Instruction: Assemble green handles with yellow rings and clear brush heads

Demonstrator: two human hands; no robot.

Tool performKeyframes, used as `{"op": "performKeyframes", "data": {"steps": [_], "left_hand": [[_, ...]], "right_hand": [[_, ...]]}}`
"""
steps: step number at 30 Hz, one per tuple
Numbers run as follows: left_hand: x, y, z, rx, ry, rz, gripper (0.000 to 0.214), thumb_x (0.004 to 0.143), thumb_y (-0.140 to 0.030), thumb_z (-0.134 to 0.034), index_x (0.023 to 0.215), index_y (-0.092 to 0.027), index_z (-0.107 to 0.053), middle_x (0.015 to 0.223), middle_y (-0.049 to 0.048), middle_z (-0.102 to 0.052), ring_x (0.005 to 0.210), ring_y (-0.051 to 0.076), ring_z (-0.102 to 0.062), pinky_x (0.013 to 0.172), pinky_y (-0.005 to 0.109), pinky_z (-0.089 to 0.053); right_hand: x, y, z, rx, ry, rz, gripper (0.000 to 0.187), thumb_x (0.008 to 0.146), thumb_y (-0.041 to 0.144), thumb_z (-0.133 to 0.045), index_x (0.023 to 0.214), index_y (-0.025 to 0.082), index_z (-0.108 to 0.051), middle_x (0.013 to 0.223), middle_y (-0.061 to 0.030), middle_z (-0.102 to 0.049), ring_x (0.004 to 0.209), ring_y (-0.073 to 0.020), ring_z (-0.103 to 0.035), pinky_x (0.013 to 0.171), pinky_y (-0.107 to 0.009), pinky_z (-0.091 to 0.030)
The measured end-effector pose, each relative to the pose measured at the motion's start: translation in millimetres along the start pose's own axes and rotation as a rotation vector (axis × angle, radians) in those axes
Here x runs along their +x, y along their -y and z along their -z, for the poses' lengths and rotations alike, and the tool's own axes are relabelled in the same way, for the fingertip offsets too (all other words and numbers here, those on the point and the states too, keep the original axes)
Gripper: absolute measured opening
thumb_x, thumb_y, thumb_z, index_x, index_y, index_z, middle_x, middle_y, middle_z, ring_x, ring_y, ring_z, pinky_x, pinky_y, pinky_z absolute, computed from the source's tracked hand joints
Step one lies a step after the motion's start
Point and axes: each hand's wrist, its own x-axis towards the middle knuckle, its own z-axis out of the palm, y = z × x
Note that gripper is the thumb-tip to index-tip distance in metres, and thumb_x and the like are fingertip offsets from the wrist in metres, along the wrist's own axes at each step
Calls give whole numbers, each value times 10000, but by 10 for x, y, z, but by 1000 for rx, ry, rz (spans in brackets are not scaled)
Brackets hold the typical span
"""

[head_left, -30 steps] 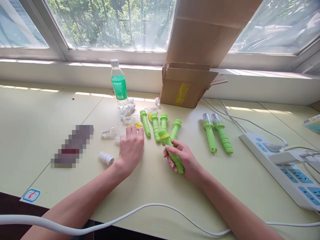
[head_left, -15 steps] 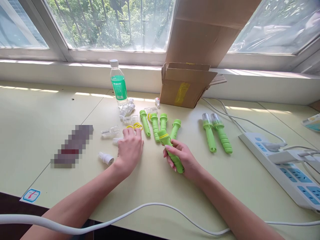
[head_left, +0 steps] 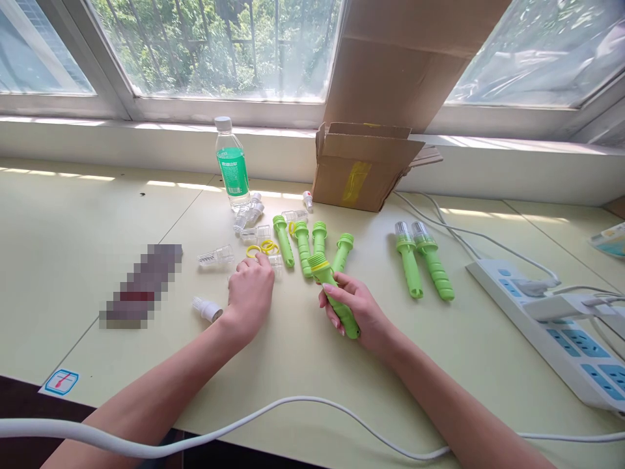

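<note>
**Head view.** Pale yellow-green worktop (head_left: pixel 97 215) under a window, seen over the person's two forearms.

- **Right hand** (head_left: pixel 359 309): grip clenched round the lower shaft of a bright green ribbed plastic handle (head_left: pixel 326 281). The handle is tilted at centre frame, threaded top pointing up-left, w/ a yellow ring seated on that top.
- **Left hand** (head_left: pixel 250 293): palm down, fingers curled, fingertips touching or just beside a small clear plastic cap (head_left: pixel 276 261). Cannot tell whether the grip is closed on the cap or merely rests by it.
- **Loose yellow rubber rings** (head_left: pixel 263 247): approx. three, lying just beyond the left fingertips.
- **Four more green handles** (head_left: pixel 303 244): right of the rings, lying side by side, tops toward the window. The held handle is just in front of them.
- **Two green handles w/ clear caps fitted** (head_left: pixel 422 260): further right, well apart from the rest, lying parallel.
- **Other clear caps** (head_left: pixel 215 256): scattered btwn the left hand & a clear water bottle w/ green label (head_left: pixel 232 166), which stands upright nr the sill.
- **Brown cardboard box** (head_left: pixel 361 166): open, behind the handles.
- **White power strip** (head_left: pixel 551 326): far right, plugs in it.
- **White cable** (head_left: pixel 293 407): runs along the near edge.
- **Small clear piece w/ white end** (head_left: pixel 208 309): lies just left of the left wrist.
</note>
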Motion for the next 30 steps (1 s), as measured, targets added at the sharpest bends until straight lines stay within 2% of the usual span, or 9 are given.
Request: {"op": "performKeyframes", "data": {"steps": [1,3,9,12,17,22,24,27,30], "left_hand": [[2,-3,11,142,63,-10,263,797,-64,-381,965,-98,-581,689,98,-554,681,245,-579,500,222,-373],[9,-22,59,277,143,-23,323,760,13,-368,979,-98,-578,726,97,-566,683,223,-586,487,202,-347],[2,-97,227,316,187,3,301,795,30,-361,966,-101,-570,748,97,-579,698,230,-606,494,205,-317],[-15,-115,267,351,194,-46,244,888,-72,-342,946,-110,-575,708,90,-580,658,229,-600,486,229,-312],[5,-132,298,254,23,-211,333,971,-315,-326,874,-133,-587,723,91,-577,681,220,-583,499,260,-310],[24,-135,205,14,-211,-364,332,972,-359,-339,864,-160,-583,775,86,-567,685,177,-554,485,257,-315],[16,-122,126,-120,-236,-403,291,965,-385,-371,903,-170,-558,768,56,-571,646,146,-545,497,239,-352],[13,-84,14,-289,-279,-406,341,882,-484,-517,1003,-165,-506,782,35,-602,674,144,-574,553,234,-415],[34,-38,-42,-351,-289,-414,358,820,-504,-596,930,-172,-521,763,30,-607,698,154,-587,591,245,-442]], "right_hand": [[1,0,0,-1,0,1,187,854,354,-597,885,186,-521,728,9,-596,395,-58,-449,300,-163,-356],[0,-1,0,-4,0,2,186,854,353,-597,888,186,-522,732,8,-597,395,-58,-448,302,-164,-357],[-11,0,4,-2,-3,-3,196,850,355,-602,894,187,-511,725,9,-595,394,-60,-449,304,-167,-360],[-10,7,3,-8,-5,-4,198,848,359,-603,893,190,-509,727,10,-599,398,-61,-451,304,-167,-361],[-6,13,-1,-10,-12,-8,211,840,378,-606,898,197,-513,720,15,-596,396,-63,-444,301,-171,-357],[-22,27,-36,-17,-15,2,244,819,396,-631,932,210,-522,711,21,-592,403,-70,-450,320,-182,-356],[-27,25,-51,-26,-22,20,252,821,414,-628,947,217,-535,702,24,-590,414,-76,-459,342,-192,-367],[-28,8,-54,-49,-51,78,233,843,430,-606,923,216,-560,684,23,-578,433,-83,-468,382,-209,-385],[-32,-5,-42,-123,-76,140,217,863,422,-588,868,206,-580,701,14,-574,452,-86,-483,420,-229,-408]]}}
